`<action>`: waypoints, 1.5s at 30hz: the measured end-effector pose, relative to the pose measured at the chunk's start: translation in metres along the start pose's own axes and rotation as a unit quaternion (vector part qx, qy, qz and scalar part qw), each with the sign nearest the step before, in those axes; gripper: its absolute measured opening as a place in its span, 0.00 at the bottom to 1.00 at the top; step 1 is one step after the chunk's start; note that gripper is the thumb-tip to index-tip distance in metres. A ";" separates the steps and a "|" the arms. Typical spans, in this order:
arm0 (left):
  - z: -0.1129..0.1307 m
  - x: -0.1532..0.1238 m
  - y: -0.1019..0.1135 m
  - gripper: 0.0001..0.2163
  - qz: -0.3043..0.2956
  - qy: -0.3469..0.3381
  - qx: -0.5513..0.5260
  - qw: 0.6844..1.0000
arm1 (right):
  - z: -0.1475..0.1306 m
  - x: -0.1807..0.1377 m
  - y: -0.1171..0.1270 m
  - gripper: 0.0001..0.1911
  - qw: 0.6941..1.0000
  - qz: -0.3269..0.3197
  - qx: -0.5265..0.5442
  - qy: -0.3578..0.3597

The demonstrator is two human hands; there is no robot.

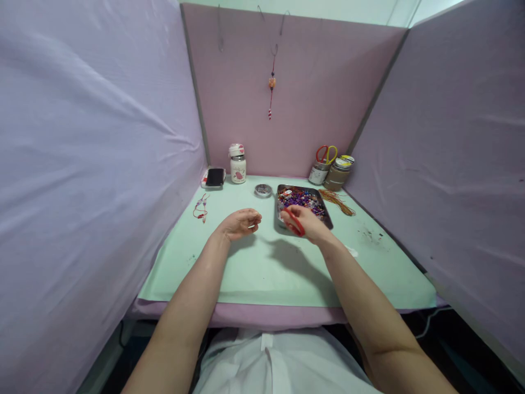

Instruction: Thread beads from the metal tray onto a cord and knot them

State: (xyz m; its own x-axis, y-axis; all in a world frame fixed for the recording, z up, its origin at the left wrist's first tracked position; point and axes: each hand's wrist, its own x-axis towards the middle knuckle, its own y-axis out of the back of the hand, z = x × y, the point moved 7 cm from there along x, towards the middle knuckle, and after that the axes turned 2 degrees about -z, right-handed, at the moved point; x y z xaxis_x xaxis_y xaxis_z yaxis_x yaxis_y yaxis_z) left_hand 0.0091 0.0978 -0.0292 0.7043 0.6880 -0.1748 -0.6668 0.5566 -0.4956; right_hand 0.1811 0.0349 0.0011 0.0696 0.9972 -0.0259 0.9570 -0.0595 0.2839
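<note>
My right hand (308,221) is closed around the red handles of a pair of scissors (296,222), at the near edge of a dark metal tray (325,212) full of coloured beads (301,198). My left hand (241,222) hovers just left of it, palm up, with the fingertips pinched together on something too small to name. Both hands are over the pale green table mat (262,268).
A small round tin (263,190), a white bottle (238,163) and a phone (215,177) stand at the back left. Jars with scissors (326,154) and gold cord (338,201) are at the back right. A beaded strand (201,207) lies at left; a pendant (271,83) hangs on the rear panel.
</note>
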 end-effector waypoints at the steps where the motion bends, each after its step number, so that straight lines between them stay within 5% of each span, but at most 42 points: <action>1: -0.001 0.001 -0.002 0.11 0.003 -0.004 0.012 1.000 | 0.002 0.000 0.024 0.21 0.996 0.078 -0.032 0.014; 3: -0.003 0.002 -0.005 0.13 0.011 -0.015 0.036 0.999 | 0.009 -0.008 0.079 0.22 0.958 0.255 -0.127 0.024; 5: -0.005 0.005 -0.008 0.15 0.025 -0.025 0.064 0.997 | 0.027 -0.020 0.127 0.21 0.896 0.368 -0.246 -0.041; 10: -0.011 0.007 -0.014 0.18 0.038 -0.027 0.135 0.990 | 0.092 -0.041 0.183 0.20 0.813 0.367 -0.380 -0.246; 15: -0.019 0.011 -0.012 0.17 0.049 -0.005 0.198 0.979 | 0.121 -0.041 0.181 0.22 0.807 0.317 -0.403 -0.293; 18: -0.022 0.014 -0.008 0.17 0.056 -0.007 0.209 0.976 | 0.109 -0.041 0.180 0.24 0.800 0.338 -0.414 -0.273; 20: -0.022 0.016 -0.006 0.17 0.057 -0.014 0.210 0.976 | 0.085 -0.042 0.174 0.25 0.799 0.378 -0.414 -0.217; 22: -0.023 0.017 -0.005 0.16 0.053 -0.017 0.216 0.975 | 0.055 -0.032 0.152 0.22 0.841 0.360 -0.388 -0.106; 25: -0.022 0.015 -0.005 0.16 0.053 -0.018 0.220 0.974 | 0.014 -0.007 0.086 0.15 0.943 0.213 -0.246 0.063; 27: -0.019 0.013 -0.006 0.15 0.063 -0.022 0.215 0.974 | -0.005 0.007 0.036 0.13 0.971 0.095 -0.168 0.140; 32: -0.016 0.010 -0.008 0.12 0.096 -0.037 0.212 0.972 | -0.014 0.022 -0.024 0.08 0.959 0.080 -0.185 0.199; 38: -0.019 0.019 -0.004 0.08 0.119 -0.071 0.248 0.959 | -0.005 0.019 -0.025 0.07 0.933 0.115 -0.263 0.216; 43: 0.012 0.010 0.003 0.01 0.207 -0.245 0.284 0.904 | -0.004 0.014 -0.018 0.07 0.908 0.169 -0.323 0.204; 45: 0.014 0.009 0.003 0.04 0.212 -0.255 0.293 0.897 | -0.003 0.014 -0.018 0.07 0.907 0.175 -0.325 0.203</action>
State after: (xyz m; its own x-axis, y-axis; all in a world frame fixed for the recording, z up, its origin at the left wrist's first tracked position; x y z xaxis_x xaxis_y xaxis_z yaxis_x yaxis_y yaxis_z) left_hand 0.0102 0.1119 -0.0201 0.2541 0.9356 0.2452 -0.9670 0.2411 0.0823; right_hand 0.1638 0.0497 -0.0013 0.1026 0.8645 0.4921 0.5189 -0.4686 0.7149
